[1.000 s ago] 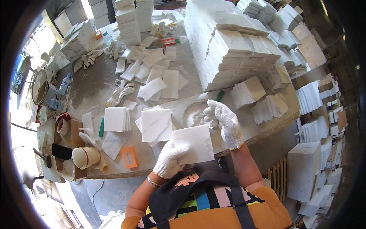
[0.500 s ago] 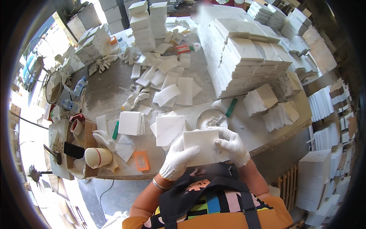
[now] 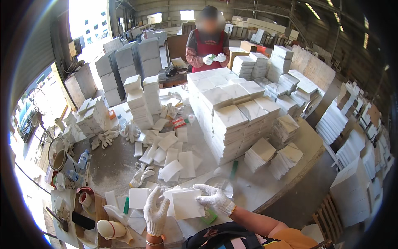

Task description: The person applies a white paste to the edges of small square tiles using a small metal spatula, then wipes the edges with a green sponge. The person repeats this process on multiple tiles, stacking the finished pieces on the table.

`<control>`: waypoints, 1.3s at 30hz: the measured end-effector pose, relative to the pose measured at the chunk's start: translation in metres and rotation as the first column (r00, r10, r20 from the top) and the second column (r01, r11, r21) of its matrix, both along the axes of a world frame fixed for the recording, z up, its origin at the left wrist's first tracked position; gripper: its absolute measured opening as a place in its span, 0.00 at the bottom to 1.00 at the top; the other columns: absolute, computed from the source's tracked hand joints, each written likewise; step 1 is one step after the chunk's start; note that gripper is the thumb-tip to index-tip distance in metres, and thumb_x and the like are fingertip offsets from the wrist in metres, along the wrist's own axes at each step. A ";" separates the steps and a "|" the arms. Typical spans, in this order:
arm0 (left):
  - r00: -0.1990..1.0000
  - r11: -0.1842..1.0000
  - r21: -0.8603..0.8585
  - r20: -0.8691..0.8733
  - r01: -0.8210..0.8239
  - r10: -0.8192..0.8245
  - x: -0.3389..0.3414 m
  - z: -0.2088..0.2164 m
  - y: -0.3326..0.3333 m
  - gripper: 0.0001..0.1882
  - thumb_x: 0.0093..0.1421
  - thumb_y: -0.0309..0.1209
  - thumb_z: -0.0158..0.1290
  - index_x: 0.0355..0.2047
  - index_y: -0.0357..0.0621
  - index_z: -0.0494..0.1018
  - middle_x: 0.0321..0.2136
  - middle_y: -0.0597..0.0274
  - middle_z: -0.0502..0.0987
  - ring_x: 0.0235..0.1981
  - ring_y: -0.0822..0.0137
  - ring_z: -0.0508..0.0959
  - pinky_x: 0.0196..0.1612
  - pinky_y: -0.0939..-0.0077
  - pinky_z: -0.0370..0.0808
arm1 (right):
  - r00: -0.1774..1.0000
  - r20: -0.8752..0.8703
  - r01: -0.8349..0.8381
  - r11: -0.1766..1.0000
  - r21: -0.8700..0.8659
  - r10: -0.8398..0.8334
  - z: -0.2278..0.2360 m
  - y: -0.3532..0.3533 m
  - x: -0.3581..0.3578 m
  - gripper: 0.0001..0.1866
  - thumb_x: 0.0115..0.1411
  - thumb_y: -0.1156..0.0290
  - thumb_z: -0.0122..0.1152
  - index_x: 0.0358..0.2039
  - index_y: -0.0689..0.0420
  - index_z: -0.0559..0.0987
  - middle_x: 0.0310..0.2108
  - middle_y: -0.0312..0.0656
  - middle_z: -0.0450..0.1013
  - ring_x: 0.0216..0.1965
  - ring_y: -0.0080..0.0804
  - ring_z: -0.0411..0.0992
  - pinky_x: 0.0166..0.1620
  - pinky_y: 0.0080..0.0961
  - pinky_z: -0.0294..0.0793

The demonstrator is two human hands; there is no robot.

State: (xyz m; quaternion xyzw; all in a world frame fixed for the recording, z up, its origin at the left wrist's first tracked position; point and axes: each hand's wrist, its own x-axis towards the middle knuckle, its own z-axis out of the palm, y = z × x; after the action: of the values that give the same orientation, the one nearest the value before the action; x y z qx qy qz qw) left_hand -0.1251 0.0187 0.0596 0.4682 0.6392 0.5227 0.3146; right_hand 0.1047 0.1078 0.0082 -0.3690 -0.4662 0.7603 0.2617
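A square white marble tile (image 3: pixel 188 206) lies over other pale tiles at the table's near edge. My right hand (image 3: pixel 216 200), in a white knit glove, has its thumb on the tile's face and a finger along its upper corner. My left hand (image 3: pixel 156 212), gloved too, is just left of the tile, fingers spread and holding nothing. Beside it on the left is a small stack of white tiles (image 3: pixel 139 198). A green block (image 3: pixel 210 216) sits below my right hand. Behind that hand is a round bowl (image 3: pixel 222 185), partly covered.
A tall tile stack (image 3: pixel 234 120) fills the table's right middle, with loose tiles (image 3: pixel 168 142) left of it. A co-worker (image 3: pixel 207 43) stands beyond, holding a green item. At the near left are a cream cylindrical container (image 3: pixel 111 229), a black phone-like slab (image 3: pixel 83 220) and a glove (image 3: pixel 141 174).
My view has tilted up, showing the co-worker and hall. The tile moved left from between both hands onto the tiles there. My left hand has let go and opened; the green block now shows.
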 end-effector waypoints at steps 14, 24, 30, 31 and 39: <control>0.899 0.982 0.182 -0.421 -0.046 0.120 -0.004 -0.062 0.011 0.14 0.59 0.34 0.57 0.42 0.40 0.79 0.42 0.48 0.80 0.47 0.47 0.78 0.54 0.56 0.72 | 0.979 -0.196 0.049 0.997 -0.061 -0.060 -0.020 -0.007 -0.006 0.30 0.63 0.75 0.62 0.64 0.64 0.64 0.53 0.41 0.73 0.50 0.25 0.72 0.54 0.22 0.73; 0.715 0.988 0.070 -0.698 0.137 -0.049 0.002 -0.031 -0.003 0.35 0.53 0.49 0.63 0.56 0.42 0.71 0.57 0.43 0.71 0.63 0.37 0.64 0.65 0.45 0.59 | 0.986 -0.149 0.068 0.996 -0.054 -0.076 -0.024 -0.002 -0.009 0.24 0.67 0.66 0.58 0.60 0.65 0.69 0.52 0.38 0.73 0.51 0.21 0.69 0.54 0.21 0.70; 0.457 0.905 -0.202 -0.809 0.375 -0.370 0.028 -0.015 0.004 0.57 0.32 0.59 0.71 0.60 0.44 0.66 0.64 0.44 0.61 0.66 0.33 0.57 0.63 0.32 0.55 | 0.955 -0.269 0.079 0.981 -0.176 -0.125 -0.050 0.007 -0.010 0.20 0.67 0.59 0.60 0.51 0.61 0.77 0.44 0.36 0.77 0.44 0.21 0.74 0.50 0.20 0.73; 0.460 0.909 -0.176 -0.817 0.378 -0.349 0.027 -0.019 0.006 0.56 0.31 0.59 0.71 0.60 0.44 0.66 0.63 0.45 0.62 0.66 0.33 0.57 0.63 0.33 0.55 | 0.954 -0.263 0.093 0.976 -0.197 -0.144 -0.054 0.009 -0.010 0.20 0.67 0.58 0.59 0.51 0.61 0.77 0.43 0.36 0.77 0.43 0.22 0.75 0.49 0.20 0.73; 0.508 0.918 -0.113 -0.804 0.379 -0.309 0.028 -0.021 0.008 0.56 0.26 0.54 0.74 0.58 0.48 0.68 0.61 0.49 0.64 0.65 0.40 0.60 0.65 0.39 0.54 | 0.938 -0.147 0.288 0.943 -0.169 -0.313 -0.062 0.006 -0.015 0.18 0.69 0.57 0.57 0.46 0.59 0.79 0.39 0.37 0.79 0.39 0.22 0.75 0.43 0.23 0.75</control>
State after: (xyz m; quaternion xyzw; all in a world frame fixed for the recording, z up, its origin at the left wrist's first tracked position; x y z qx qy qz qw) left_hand -0.0976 0.0271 0.0386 0.7827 0.5844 0.2031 0.0678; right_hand 0.0897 0.1135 -0.0538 -0.3872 -0.3234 0.7721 0.3866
